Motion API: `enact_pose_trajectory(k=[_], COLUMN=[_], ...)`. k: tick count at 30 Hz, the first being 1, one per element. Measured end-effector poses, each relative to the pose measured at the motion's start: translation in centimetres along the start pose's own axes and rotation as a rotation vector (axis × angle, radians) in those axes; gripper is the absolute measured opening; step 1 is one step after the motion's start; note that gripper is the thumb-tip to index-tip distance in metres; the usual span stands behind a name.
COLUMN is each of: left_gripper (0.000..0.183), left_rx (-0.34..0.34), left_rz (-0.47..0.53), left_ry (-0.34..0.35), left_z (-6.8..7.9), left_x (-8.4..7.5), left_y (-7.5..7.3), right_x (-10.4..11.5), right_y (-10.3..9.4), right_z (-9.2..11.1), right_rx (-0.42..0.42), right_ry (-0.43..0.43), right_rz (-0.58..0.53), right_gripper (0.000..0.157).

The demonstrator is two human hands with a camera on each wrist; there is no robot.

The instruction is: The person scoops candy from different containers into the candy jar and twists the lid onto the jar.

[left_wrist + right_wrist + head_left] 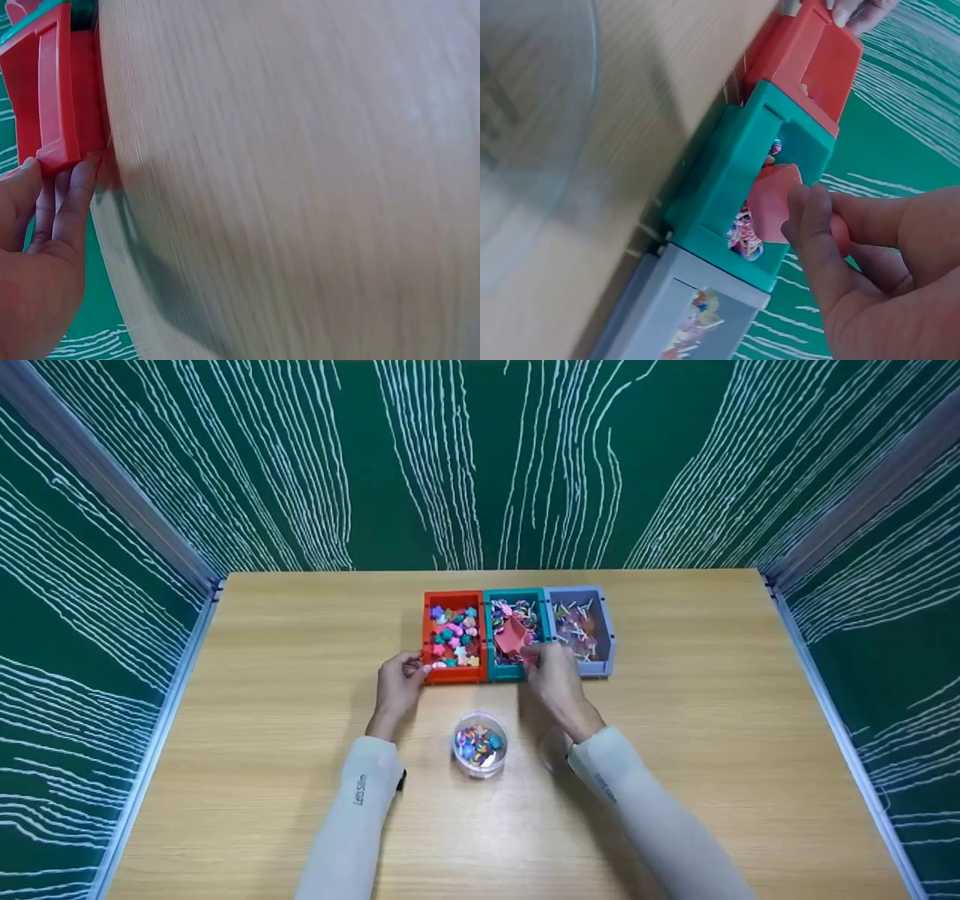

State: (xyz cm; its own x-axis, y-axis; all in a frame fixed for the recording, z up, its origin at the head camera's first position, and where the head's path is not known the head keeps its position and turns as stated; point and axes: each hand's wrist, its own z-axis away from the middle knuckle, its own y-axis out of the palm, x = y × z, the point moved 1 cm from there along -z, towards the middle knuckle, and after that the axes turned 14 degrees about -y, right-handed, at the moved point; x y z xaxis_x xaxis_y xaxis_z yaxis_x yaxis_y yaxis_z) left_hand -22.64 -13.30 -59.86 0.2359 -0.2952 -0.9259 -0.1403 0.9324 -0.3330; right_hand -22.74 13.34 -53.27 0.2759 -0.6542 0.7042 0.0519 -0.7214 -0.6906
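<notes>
My right hand (556,679) pinches the handle of a small pink scoop (513,637). The scoop's blade is down inside the green bin (705,187), among striped candy-like pieces (744,234). At the outer side of the red bin (456,675), my left hand (397,686) grips the front corner. Its thumb lies at the rim, and the fingers (75,199) curl against the wall. The red bin holds colourful star and flower pieces (454,634). A grey bin (595,668) with small lollipop-like pieces (576,622) joins the green one on its right.
In front of the bins stands a clear round cup (480,772) with mixed colourful pieces inside. A second clear round container (553,748) is partly hidden by the right forearm. Green walls with white lines rise behind and beside the wooden table (300,630).
</notes>
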Motion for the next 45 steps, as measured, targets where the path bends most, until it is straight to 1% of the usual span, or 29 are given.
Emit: enact_pose_trajectory(k=[2, 5, 6, 9, 11, 12, 14, 18, 19, 20, 22, 25, 27, 28, 29, 33, 35, 36, 38, 43, 45], left_gripper=[0.023, 0.022, 0.023, 0.023, 0.023, 0.023, 0.023, 0.022, 0.022, 0.022, 0.022, 0.022, 0.022, 0.022, 0.022, 0.021, 0.021, 0.021, 0.022, 0.022, 0.022], left_rx=[0.006, 0.014, 0.018, 0.027, 0.031, 0.032, 0.037, 0.049, 0.051, 0.052, 0.051, 0.049, 0.050, 0.051, 0.052, 0.053, 0.055, 0.055, 0.056, 0.049, 0.045], left_rz=[0.002, 0.008, 0.010, 0.006, 0.012, 0.014, 0.020, 0.024, 0.025, 0.027, 0.029, 0.032, 0.036, 0.041, 0.047, 0.057, 0.060, 0.059, 0.062, 0.040, 0.025], left_ry=[0.001, -0.002, -0.004, -0.012, -0.019, -0.019, -0.030, -0.043, -0.048, -0.048, -0.052, -0.060, -0.061, -0.060, -0.059, -0.057, -0.049, -0.044, -0.033, -0.014, -0.009], left_z=[-0.1, -0.1, -0.1, -0.1, -0.1, -0.1, -0.1, -0.1, -0.2, -0.2, -0.2, -0.2, -0.2, -0.2, -0.1, 0.0, -0.1, -0.1, -0.1, -0.1, -0.2], left_x=[0.0, 0.0, 0.0, 0.0, 0.0, 0.0, 0.0, 0.0, 0.0, 0.0, 0.0, 0.1, 0.2, 0.2, 0.3, 0.4, 0.4, 0.4, 0.4, 0.5, 0.4], left_y=[0.0, -0.1, -0.1, 0.0, 0.0, 0.0, 0.0, 0.0, 0.0, 0.0, 0.0, 0.0, -0.1, 0.0, 0.0, -0.1, 0.0, 0.0, 0.0, -0.1, 0.0], right_x=[0.2, 0.0, -0.2, -0.6, -0.8, -0.8, -0.7, -0.3, -0.3, -0.3, -0.4, -0.9, -1.2, -1.3, -1.5, -1.6, -1.7, -1.7, -1.7, -2.1, -2.2], right_y=[0.0, -0.3, -0.4, -0.9, -1.0, -1.0, -1.0, -0.7, -0.6, -0.6, -0.4, -0.3, -0.1, 0.0, 0.1, 1.0, 1.3, 1.4, 1.4, 1.1, 1.0], right_z=[-0.3, -0.9, -1.1, -1.6, -1.8, -1.9, -2.2, -2.5, -2.5, -2.5, -2.5, -2.2, -1.9, -1.8, -1.6, -1.0, -0.8, -0.8, -0.8, -0.9, -0.9], right_rx=[0.001, -0.016, -0.025, -0.063, -0.080, -0.082, -0.075, -0.060, -0.059, -0.058, -0.061, -0.077, -0.095, -0.100, -0.099, -0.100, -0.102, -0.106, -0.112, -0.126, -0.132], right_ry=[0.011, 0.074, 0.112, 0.259, 0.323, 0.334, 0.313, 0.215, 0.203, 0.199, 0.206, 0.258, 0.271, 0.261, 0.238, 0.070, 0.014, 0.002, 0.014, 0.108, 0.125], right_rz=[-0.017, -0.113, -0.171, -0.325, -0.380, -0.372, -0.295, -0.108, -0.089, -0.094, -0.145, -0.307, -0.367, -0.364, -0.337, -0.110, -0.039, -0.025, -0.044, -0.155, -0.167], right_gripper=[0.032, 0.033, 0.033, 0.034, 0.035, 0.035, 0.033, 0.031, 0.031, 0.031, 0.031, 0.032, 0.033, 0.032, 0.032, 0.030, 0.031, 0.031, 0.030, 0.032, 0.032])
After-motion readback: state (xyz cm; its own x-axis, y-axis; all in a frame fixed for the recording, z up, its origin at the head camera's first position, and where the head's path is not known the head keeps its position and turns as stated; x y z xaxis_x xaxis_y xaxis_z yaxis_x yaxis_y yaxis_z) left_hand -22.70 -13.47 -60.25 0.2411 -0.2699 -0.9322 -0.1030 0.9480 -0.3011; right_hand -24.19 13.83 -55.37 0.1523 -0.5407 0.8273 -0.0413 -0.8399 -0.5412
